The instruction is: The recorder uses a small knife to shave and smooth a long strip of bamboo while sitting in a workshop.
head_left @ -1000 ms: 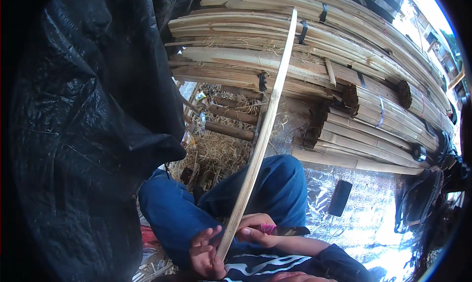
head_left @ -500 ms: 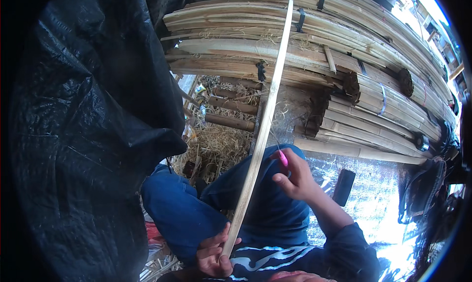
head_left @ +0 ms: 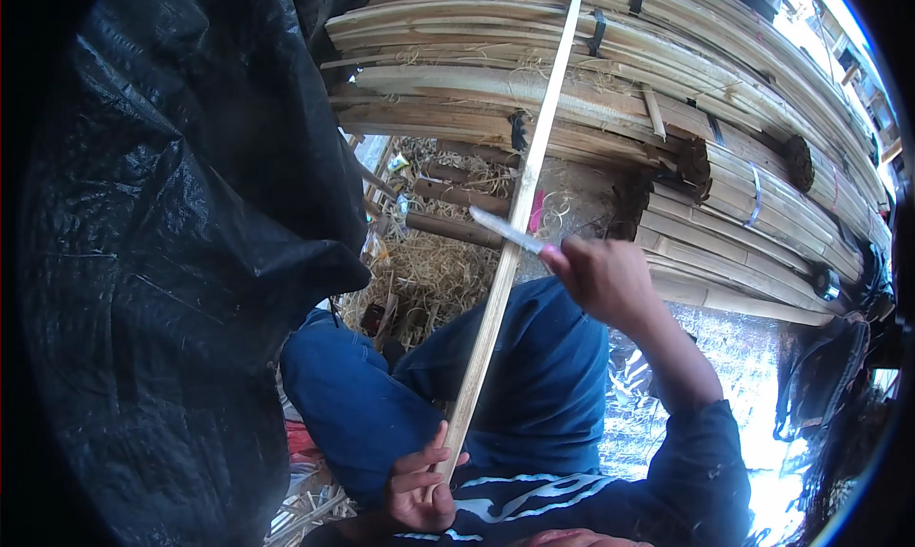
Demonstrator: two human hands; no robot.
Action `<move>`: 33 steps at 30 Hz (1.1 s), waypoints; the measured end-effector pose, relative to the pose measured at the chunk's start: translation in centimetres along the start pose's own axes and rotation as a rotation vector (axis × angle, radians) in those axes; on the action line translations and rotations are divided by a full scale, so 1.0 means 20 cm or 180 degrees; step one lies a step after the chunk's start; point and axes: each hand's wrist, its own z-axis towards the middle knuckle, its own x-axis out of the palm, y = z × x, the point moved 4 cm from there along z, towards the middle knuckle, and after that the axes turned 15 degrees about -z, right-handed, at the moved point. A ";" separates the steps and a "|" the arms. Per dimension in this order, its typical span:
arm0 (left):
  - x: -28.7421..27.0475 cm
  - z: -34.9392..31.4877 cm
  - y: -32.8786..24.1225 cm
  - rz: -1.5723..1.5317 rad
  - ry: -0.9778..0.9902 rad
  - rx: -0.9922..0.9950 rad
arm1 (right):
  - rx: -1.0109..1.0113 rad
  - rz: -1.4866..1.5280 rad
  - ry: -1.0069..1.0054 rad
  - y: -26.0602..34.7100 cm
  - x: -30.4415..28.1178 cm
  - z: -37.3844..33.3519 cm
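Note:
A long, pale bamboo strip [head_left: 492, 311] slants from my lap up to the far stacks. Its near end rests in my left hand [head_left: 419, 488], the thumb on one side and the fingers curled round it. In my right hand [head_left: 610, 282] is a knife with a pink handle, mostly hidden by the closed fingers. The knife's blade [head_left: 499, 226] lies across the strip about midway along it, its tip pointing to the far left. Whether the edge touches the wood I cannot tell.
Bundles of split bamboo [head_left: 743, 180] fill the far side and right. A black plastic sheet [head_left: 191, 223] hangs at left. Curled shavings [head_left: 429, 275] cover the ground beside short round poles [head_left: 453, 228]. Shiny silver sheeting [head_left: 710, 366] lies at right.
My right hand has moved up and turned over, bringing the knife blade across the strip, pointing left. The left hand keeps its hold at the near end. The view has shifted slightly.

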 end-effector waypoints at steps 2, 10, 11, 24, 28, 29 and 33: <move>0.01 0.01 0.00 0.0351 0.0118 -0.0092 | 0.0282 -0.0195 0.0286 -0.09 -0.02 0.10; -0.01 0.02 -0.01 0.0168 0.0220 -0.0177 | 0.0017 -0.0534 0.0661 -0.11 -0.09 0.20; -0.01 0.02 -0.01 0.0099 0.0218 -0.0179 | -0.0322 -0.0671 0.0870 -0.04 -0.09 0.18; -0.04 0.04 0.00 0.0112 0.0097 -0.0266 | -0.0310 -0.0531 0.0595 -0.16 0.03 0.27; -0.05 0.03 0.02 0.0175 0.0181 -0.0294 | -0.0139 -0.0452 0.0706 -0.18 0.05 0.28; -0.05 0.02 0.02 0.0284 0.0402 -0.0287 | -0.0420 -0.0476 0.0222 -0.16 0.06 0.24; -0.04 0.00 0.03 0.0222 0.0318 -0.0322 | -0.0188 -0.0584 0.0397 -0.17 0.09 0.25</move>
